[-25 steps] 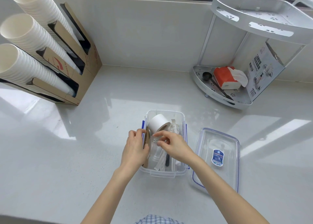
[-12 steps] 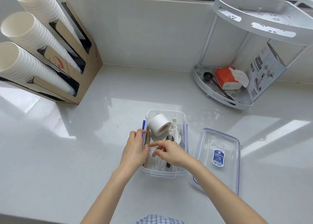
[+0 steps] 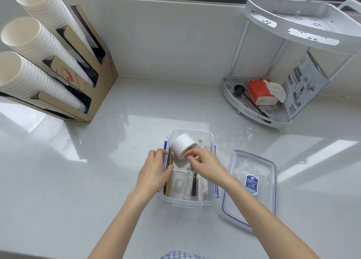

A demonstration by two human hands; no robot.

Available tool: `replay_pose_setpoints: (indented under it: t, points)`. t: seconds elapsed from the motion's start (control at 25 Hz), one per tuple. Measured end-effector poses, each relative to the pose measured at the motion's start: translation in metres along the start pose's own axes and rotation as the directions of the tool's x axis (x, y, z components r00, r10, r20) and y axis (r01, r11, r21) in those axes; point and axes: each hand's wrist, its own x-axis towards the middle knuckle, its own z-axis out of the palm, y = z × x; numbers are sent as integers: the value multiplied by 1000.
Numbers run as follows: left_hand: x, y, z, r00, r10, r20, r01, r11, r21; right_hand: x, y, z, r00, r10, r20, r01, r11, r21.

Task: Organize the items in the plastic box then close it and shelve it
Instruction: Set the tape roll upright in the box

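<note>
A clear plastic box [image 3: 187,203] with blue latches stands open on the white counter. Inside lie a white tape roll [image 3: 182,145] at the far end, a clear jar [image 3: 178,183], a black-handled utensil [image 3: 194,187] and brown cardboard pieces [image 3: 168,172] against the left wall. My left hand [image 3: 153,172] grips the left wall and the cardboard. My right hand [image 3: 206,165] reaches into the box, fingertips pinched at the tape roll's open end. The box's clear lid [image 3: 252,188] lies upturned to the right.
A white two-tier corner shelf [image 3: 293,33] stands at the back right; its lower tier holds a red tissue pack [image 3: 260,91], a black scoop [image 3: 239,89] and a printed carton [image 3: 304,82]. A cardboard dispenser [image 3: 97,78] with stacked paper cups [image 3: 33,41] stands at left.
My right hand moved from the jar area toward the far end of the box, up to the tape roll. The left hand stayed on the left wall.
</note>
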Motion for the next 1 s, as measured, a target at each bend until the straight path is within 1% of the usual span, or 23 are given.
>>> replay_pose_setpoints:
  t: [0.08, 0.12, 0.2, 0.28, 0.32, 0.44, 0.6, 0.72, 0.8, 0.88, 1.0]
  points:
    - [6, 4, 0, 999, 26, -48, -26, 1000, -7, 8, 2, -7, 988, -3, -154, -3, 999, -36]
    - [10, 7, 0, 996, 60, -66, -61, 998, -10, 12, 3, -11, 984, -10, -180, -5, 996, -83]
    - [17, 14, 3, 985, 154, -83, -153, 988, 24, 17, 2, -13, 993, -12, -115, -16, 970, -242]
    - [24, 21, 6, 972, 228, -63, -219, 967, 126, 23, -1, -13, 999, 29, -38, -41, 928, -370]
    - [27, 23, 8, 968, 245, -47, -233, 956, 176, 27, -2, -12, 999, 45, -18, -48, 914, -404]
    - [37, 26, 11, 964, 266, -27, -251, 935, 251, 36, -4, -7, 997, 69, -17, -69, 894, -443]
    - [45, 25, 11, 960, 279, -37, -260, 930, 261, 43, -1, -5, 997, 30, -68, -60, 861, -504]
    - [48, 25, 13, 952, 303, -44, -280, 919, 278, 44, 3, -2, 996, -35, -85, -20, 825, -565]
    - [52, 26, 12, 950, 309, -45, -288, 921, 263, 45, 7, -2, 986, -107, -126, 18, 829, -559]
    - [59, 26, 11, 951, 307, -31, -290, 924, 250, 45, 8, -2, 978, -147, -151, 39, 828, -559]
    - [66, 27, 11, 952, 305, 8, -294, 910, 291, 47, 11, 0, 992, -89, -94, 12, 789, -614]
